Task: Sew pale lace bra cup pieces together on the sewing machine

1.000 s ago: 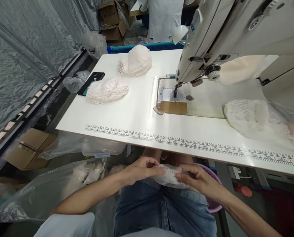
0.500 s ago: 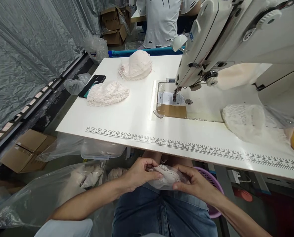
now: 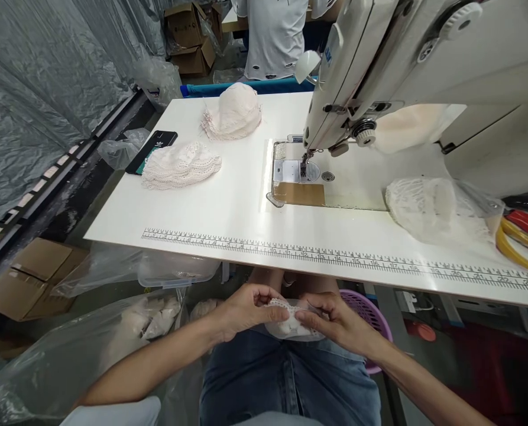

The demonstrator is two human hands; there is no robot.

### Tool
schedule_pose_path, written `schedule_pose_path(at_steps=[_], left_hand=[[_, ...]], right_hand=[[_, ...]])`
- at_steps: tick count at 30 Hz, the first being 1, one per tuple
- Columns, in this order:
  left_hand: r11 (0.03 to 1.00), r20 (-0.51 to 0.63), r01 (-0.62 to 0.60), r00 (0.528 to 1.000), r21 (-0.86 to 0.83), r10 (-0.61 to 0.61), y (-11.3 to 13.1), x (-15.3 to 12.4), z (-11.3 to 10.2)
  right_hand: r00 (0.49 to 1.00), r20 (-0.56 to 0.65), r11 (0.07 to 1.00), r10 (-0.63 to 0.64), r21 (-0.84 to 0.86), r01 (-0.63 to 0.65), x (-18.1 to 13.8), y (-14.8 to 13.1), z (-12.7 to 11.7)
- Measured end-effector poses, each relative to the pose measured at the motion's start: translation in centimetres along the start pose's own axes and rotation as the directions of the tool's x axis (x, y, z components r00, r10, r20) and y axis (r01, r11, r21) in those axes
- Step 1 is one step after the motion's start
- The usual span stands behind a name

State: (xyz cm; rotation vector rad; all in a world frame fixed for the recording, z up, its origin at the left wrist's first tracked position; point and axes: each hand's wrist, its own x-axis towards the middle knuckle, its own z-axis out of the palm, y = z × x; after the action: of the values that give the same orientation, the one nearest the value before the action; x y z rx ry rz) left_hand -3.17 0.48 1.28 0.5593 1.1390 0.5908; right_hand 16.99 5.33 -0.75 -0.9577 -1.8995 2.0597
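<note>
Below the table edge, over my lap in blue jeans, both hands pinch one small white lace-trimmed fabric piece [image 3: 290, 316]. My left hand [image 3: 246, 307] grips its left end with curled fingers. My right hand [image 3: 334, 322] is closed on its right end, thumb on top. The piece is bunched between them, partly hidden by my fingers. Above on the white table [image 3: 237, 207] stands a white sewing machine [image 3: 379, 71], its needle [image 3: 304, 168] over the metal plate.
Two piles of lace pieces [image 3: 181, 165] [image 3: 232, 115] and a black phone [image 3: 151, 151] lie at the table's left. A clear bag of lace [image 3: 441, 207] sits right, beside yellow-handled scissors [image 3: 521, 236]. Purple basket [image 3: 370, 310], plastic bags and boxes lie below. Another person [image 3: 275, 35] stands beyond.
My hands have drawn closer together, bunching the lace piece smaller between them. The view has shifted slightly to the right.
</note>
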Motion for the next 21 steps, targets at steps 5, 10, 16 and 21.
schedule_pose_path(at_steps=[5, 10, 16, 21], left_hand=[[0.999, -0.048, 0.016, 0.999, 0.038, -0.014, -0.28, 0.34, 0.17], [0.997, -0.039, -0.033, 0.999, 0.074, 0.036, -0.7, 0.12, -0.36], [0.995, -0.072, -0.039, 0.996, 0.093, 0.045, -0.51, 0.07, -0.3], [0.996, -0.092, -0.056, 0.994, 0.065, 0.062, -0.52, -0.06, -0.07]], right_hand=[[0.997, 0.072, 0.998, 0.036, 0.043, -0.039, 0.01, -0.23, -0.34], [0.993, 0.097, 0.995, 0.062, 0.072, -0.069, 0.02, -0.01, -0.79], [0.991, 0.137, 0.992, 0.008, 0.121, -0.025, 0.07, 0.53, -0.77], [0.999, 0.02, 0.997, 0.034, 0.061, -0.035, 0.06, 0.3, -0.26]])
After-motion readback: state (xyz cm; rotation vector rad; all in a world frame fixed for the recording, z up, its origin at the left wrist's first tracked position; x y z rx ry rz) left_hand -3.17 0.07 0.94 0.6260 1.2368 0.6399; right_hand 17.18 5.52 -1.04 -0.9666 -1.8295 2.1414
